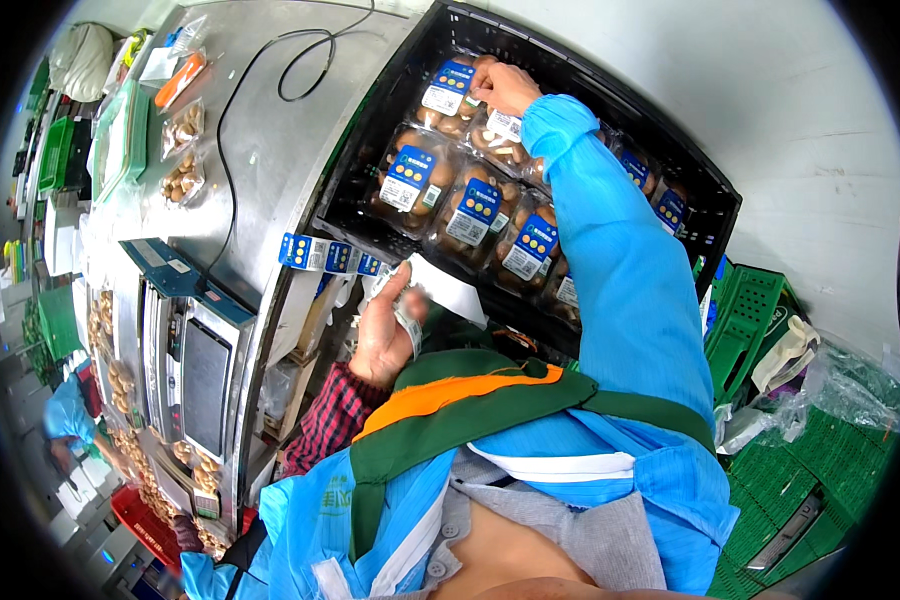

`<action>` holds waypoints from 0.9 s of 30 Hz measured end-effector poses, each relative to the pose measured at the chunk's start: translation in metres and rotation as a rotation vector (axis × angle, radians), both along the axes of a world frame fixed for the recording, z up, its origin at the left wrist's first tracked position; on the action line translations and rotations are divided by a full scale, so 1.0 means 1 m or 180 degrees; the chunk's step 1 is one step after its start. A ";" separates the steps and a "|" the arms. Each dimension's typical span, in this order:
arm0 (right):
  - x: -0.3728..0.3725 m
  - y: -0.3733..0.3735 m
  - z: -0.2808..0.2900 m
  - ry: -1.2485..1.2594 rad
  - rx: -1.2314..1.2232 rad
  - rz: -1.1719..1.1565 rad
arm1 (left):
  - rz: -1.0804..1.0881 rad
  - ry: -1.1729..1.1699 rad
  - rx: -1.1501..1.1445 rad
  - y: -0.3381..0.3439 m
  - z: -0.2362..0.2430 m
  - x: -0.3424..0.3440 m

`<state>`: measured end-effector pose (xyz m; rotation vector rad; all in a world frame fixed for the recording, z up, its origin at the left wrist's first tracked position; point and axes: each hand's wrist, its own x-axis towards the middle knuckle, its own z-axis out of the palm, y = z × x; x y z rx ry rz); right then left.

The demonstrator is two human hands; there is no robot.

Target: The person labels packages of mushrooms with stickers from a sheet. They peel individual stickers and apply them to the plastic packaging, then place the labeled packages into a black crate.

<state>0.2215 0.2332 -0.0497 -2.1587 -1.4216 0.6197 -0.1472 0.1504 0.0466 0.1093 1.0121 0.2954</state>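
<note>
My right hand (508,90) reaches over a black crate (365,160), its bent fingers at the upper edge of a clear-wrapped mushroom pack (443,95) with a blue and white label. Whatever its fingertips may pinch is hidden. Several similar packs lie in rows, among them a labelled mushroom pack (405,185) nearer to me. My left hand (380,335) is closed around a strip of small white labels (407,325) below the crate's near side. Beside it a white paper strip (452,288) curls out, and a strip of blue labels (330,256) stretches leftward.
On the steel table (280,130) at left lie a black cable (232,150), bagged mushrooms (182,180), a packed carrot (180,80) and a scale (208,385). Green crates (755,310) and clear plastic film (840,385) are at right. Another person in blue (70,410) works at far left.
</note>
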 end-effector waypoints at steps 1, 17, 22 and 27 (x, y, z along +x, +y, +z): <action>-0.001 0.003 -0.001 -0.0069 -0.0068 0.0002 | -0.0011 0.0000 0.0009 0.002 -0.001 -0.001; -0.108 -0.065 0.035 0.1631 0.1293 0.0912 | -0.1499 -0.0277 0.0489 -0.026 0.030 0.001; -0.167 -0.184 0.121 0.3093 0.0927 0.1314 | -0.2405 0.0019 0.1174 -0.046 0.070 -0.003; -0.174 -0.273 0.129 0.4112 0.0907 0.1009 | -0.2831 -0.1607 0.1149 -0.082 0.102 0.046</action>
